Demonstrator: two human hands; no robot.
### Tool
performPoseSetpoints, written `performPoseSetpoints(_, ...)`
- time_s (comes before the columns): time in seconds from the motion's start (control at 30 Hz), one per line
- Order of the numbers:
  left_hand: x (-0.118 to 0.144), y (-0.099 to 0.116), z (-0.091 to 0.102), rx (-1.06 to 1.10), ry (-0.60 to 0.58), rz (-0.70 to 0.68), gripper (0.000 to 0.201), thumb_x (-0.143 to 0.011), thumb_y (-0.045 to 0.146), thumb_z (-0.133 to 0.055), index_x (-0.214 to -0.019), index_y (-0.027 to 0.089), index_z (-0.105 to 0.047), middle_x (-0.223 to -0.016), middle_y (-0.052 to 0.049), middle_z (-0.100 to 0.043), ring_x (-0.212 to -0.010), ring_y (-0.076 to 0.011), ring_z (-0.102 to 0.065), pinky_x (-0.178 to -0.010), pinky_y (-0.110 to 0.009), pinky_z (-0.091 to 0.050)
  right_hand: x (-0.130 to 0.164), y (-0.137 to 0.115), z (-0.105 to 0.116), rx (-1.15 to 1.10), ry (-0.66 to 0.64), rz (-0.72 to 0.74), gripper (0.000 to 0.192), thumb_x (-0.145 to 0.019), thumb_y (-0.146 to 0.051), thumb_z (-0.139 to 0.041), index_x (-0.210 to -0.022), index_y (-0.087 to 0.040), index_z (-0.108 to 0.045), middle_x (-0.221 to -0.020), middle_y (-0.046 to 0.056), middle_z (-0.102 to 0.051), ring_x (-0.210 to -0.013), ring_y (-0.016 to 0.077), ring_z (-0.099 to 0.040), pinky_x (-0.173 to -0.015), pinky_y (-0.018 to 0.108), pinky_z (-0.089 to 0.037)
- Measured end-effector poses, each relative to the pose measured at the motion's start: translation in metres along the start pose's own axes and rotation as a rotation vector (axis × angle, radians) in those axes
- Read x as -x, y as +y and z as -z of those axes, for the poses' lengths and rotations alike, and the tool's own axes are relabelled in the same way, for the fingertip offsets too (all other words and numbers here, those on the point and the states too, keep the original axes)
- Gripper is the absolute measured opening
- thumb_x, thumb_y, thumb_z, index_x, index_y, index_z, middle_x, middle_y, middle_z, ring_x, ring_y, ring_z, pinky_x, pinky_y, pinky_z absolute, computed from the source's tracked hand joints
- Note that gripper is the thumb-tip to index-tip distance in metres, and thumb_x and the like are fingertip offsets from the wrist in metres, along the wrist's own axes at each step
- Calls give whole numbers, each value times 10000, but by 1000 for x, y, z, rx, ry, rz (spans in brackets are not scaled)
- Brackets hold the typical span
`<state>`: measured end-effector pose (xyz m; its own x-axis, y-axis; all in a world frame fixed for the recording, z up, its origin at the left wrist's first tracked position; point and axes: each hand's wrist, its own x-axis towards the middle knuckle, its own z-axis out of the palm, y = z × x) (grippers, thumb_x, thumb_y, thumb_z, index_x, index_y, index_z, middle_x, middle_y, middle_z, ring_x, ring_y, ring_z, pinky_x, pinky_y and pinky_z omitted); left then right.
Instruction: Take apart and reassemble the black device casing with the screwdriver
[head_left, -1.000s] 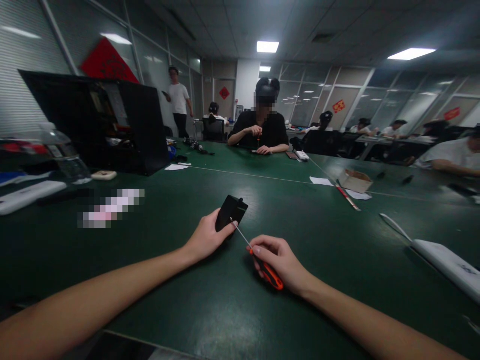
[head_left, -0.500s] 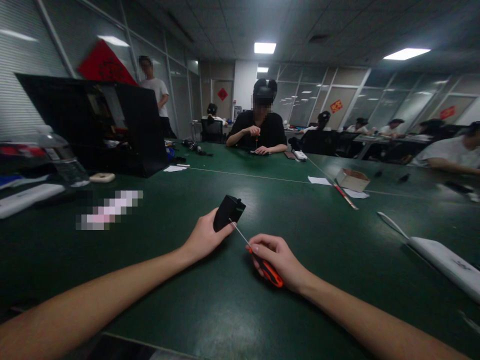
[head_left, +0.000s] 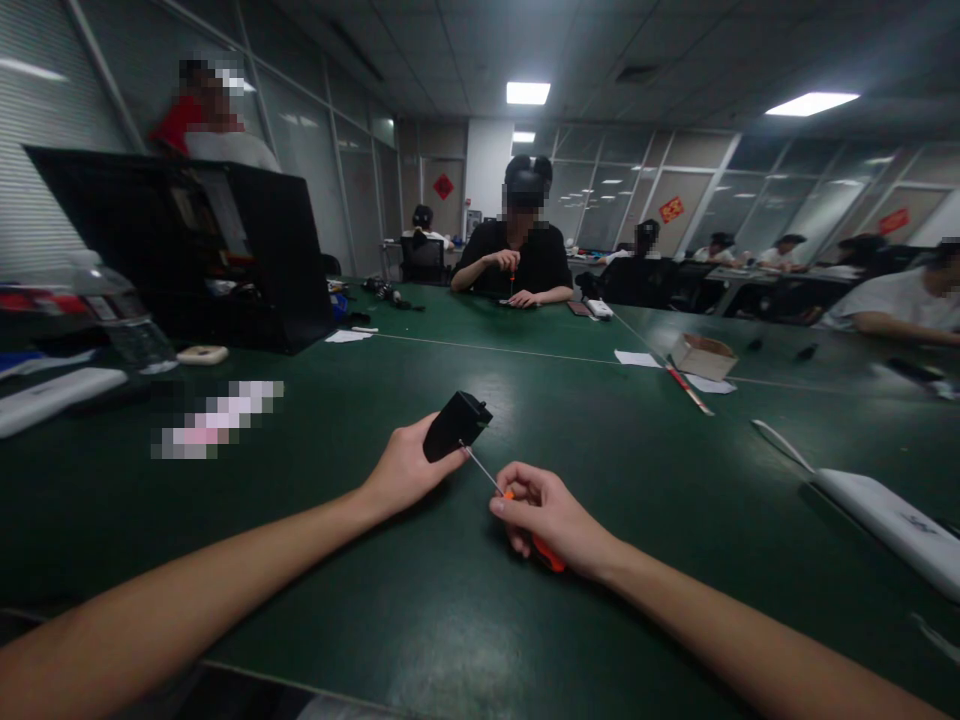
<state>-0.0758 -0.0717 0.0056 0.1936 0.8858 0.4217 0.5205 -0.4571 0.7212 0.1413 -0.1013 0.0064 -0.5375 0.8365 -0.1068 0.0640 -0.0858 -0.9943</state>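
Table (head_left: 315, 560), dark green and very wide, fills most of the view; we sit at its near edge w/ both forearms laid over it. On the left side stands a big black case (head_left: 187, 250), open toward us, and a person in a white shirt (head_left: 225, 145) is behind it. Near the case we see a water bottle (head_left: 120, 310) and a flat white device (head_left: 56, 395). At the right edge lies one more white device (head_left: 885, 525) w/ a thin cable. Across the table a person in black (head_left: 517, 255) sits and works w/ a small tool, and further right a small cardboard box (head_left: 701, 357) rests beside some paper sheets. More people sit at the tables behind.

Our left hand (head_left: 409, 465) is closed around a small black box (head_left: 454, 425), approx. at the middle of the table, tilted up and lifted a bit off the surface at its far end. Our right hand (head_left: 551, 520) is just beside it, fingers wrapped on the orange handle of a screwdriver (head_left: 525, 525). The thin metal shaft goes up-left and its tip touches the lower side of the black box, near the left thumb. Both grips are tight; no fingers are spread.
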Motion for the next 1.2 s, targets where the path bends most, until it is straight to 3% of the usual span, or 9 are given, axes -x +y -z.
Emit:
performPoseSetpoints(0.17, 0, -1, 0, -12, -1, -11, 308, -832, 449, -635, -931, 158, -653, -775, -13, -628, -684, -162, -548, -619, -253, -401, -1, -3, 0, -37, 27, 13, 287, -829, -446, -665, -869, -191, -541, -569, -92, -499, -374, 45, -427, -345, 161, -304)
performPoseSetpoints(0.33, -2, -2, 0, 7, -1, 10, 322, -831, 448, -643, -971, 157, -657, -814, -19, -646, -713, -169, -564, -645, -259, -416, -2, -4, 1, -185, 43, -1, 158, -839, -312, -584, -902, -167, -586, -609, -49, -551, -421, 59, -480, -387, 168, -344)
performPoseSetpoints(0.47, -2, -2, 0, 14, 15, 43, 334, -827, 452, -646, -977, 154, -656, -838, -25, -655, -744, -179, -578, -663, -264, -426, -2, 0, 4, -145, 32, 38, 223, -826, -358, -656, -938, -180, -583, -634, -52, -562, -445, 78, -526, -409, 185, -386)
performPoseSetpoints(0.6, -2, -1, 1, 22, 17, 52, 333, -829, 453, -643, -970, 152, -657, -844, -26, -658, -756, -186, -588, -675, -268, -435, -3, 2, 5, -92, 45, 59, 280, -804, -395, -712, -935, -177, -596, -586, -73, -525, -418, 59, -463, -395, 175, -319)
performPoseSetpoints(0.83, -1, -4, 0, 28, 10, 41, 340, -829, 446, -646, -1009, 158, -656, -862, -29, -663, -753, -181, -585, -673, -265, -433, -5, -1, 5, -106, 53, 36, 279, -857, -397, -625, -902, -127, -677, -683, 17, -650, -451, 55, -455, -427, 194, -308)
performPoseSetpoints(0.97, -1, -4, -1, 8, 13, 19, 311, -834, 432, -641, -981, 158, -655, -831, -22, -651, -729, -173, -573, -652, -257, -422, -4, 0, 7, -148, 36, 8, 238, -832, -348, -661, -929, -131, -681, -644, 0, -630, -483, 65, -504, -457, 188, -347)
performPoseSetpoints(1.2, -2, -5, -1, -29, 34, -25, 287, -827, 398, -654, -997, 167, -652, -825, -12, -649, -712, -162, -568, -644, -249, -416, -2, -1, 7, -149, -1, 25, 304, -820, -408, -700, -958, -140, -665, -656, -17, -616, -425, 51, -490, -397, 186, -298)
